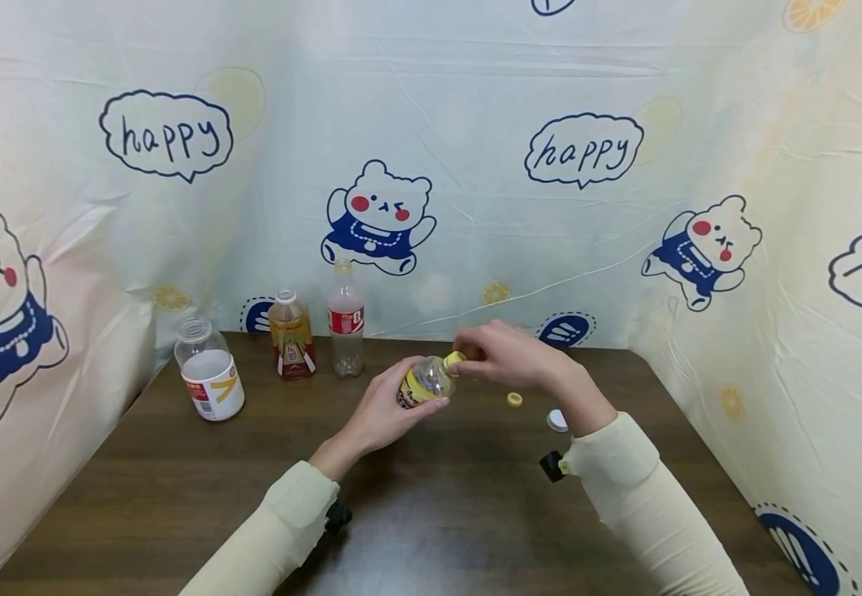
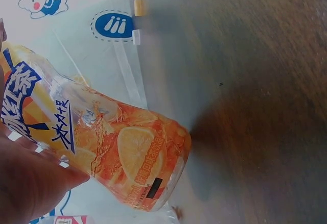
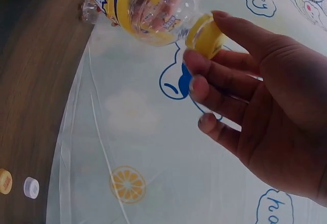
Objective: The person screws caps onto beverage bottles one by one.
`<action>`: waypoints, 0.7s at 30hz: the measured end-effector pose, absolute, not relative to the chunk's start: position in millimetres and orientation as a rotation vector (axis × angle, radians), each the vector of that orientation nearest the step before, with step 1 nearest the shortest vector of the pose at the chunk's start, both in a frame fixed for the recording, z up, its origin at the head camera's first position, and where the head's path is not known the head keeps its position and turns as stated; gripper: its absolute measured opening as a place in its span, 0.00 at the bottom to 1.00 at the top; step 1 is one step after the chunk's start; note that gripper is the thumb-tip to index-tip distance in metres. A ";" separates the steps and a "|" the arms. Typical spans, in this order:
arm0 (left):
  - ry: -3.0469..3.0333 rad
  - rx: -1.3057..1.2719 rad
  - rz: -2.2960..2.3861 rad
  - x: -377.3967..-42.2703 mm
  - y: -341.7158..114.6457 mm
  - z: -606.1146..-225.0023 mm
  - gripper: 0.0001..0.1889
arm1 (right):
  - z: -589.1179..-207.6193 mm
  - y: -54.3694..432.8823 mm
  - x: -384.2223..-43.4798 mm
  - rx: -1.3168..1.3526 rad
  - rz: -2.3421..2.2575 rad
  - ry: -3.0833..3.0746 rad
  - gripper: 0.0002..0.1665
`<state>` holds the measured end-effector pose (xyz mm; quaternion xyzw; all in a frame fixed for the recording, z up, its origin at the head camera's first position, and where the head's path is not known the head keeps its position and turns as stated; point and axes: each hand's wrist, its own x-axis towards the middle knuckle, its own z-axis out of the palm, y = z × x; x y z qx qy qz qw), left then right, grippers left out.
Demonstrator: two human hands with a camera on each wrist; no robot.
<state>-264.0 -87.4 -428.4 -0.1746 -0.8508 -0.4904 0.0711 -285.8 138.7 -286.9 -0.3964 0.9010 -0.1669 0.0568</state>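
- Left hand (image 1: pixel 388 407) curled round the tilted bottle (image 1: pixel 431 382).
- Right hand (image 1: pixel 503 353) pinches the yellow cap (image 1: pixel 453 360) at the bottle's two o'clock, head view; other fingers loosely bent.

Three bottles (image 1: pixel 429 381) (image 1: pixel 292 338) (image 1: pixel 346 323), one jar (image 1: pixel 209 370) — two loose caps (image 1: pixel 514 400) (image 1: pixel 557 420)

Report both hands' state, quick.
Left hand: closed around the bottle with the yellow label.
Right hand: pinching the yellow cap at that bottle's neck.
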 end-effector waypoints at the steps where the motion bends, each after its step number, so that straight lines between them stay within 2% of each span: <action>1: -2.558 -0.528 -1.473 -263.8 -87.1 -428.4 0.36 | -286.9 138.2 -285.5 -1.188 -0.487 2.751 0.10; 6: -2.556 -0.542 -1.471 -263.6 -85.8 -428.9 0.35 | -286.7 138.4 -284.1 -1.164 -0.456 2.788 0.13; 12: -2.564 -0.521 -1.471 -263.3 -87.5 -428.8 0.37 | -287.7 142.3 -285.8 -1.184 -0.526 2.709 0.24; 16: -2.573 -0.522 -1.482 -262.5 -88.5 -428.5 0.37 | -288.7 141.8 -287.1 -1.222 -0.559 2.643 0.23; 21: -2.571 -0.527 -1.488 -262.3 -89.5 -428.2 0.37 | -289.7 140.7 -287.6 -1.262 -0.587 2.629 0.17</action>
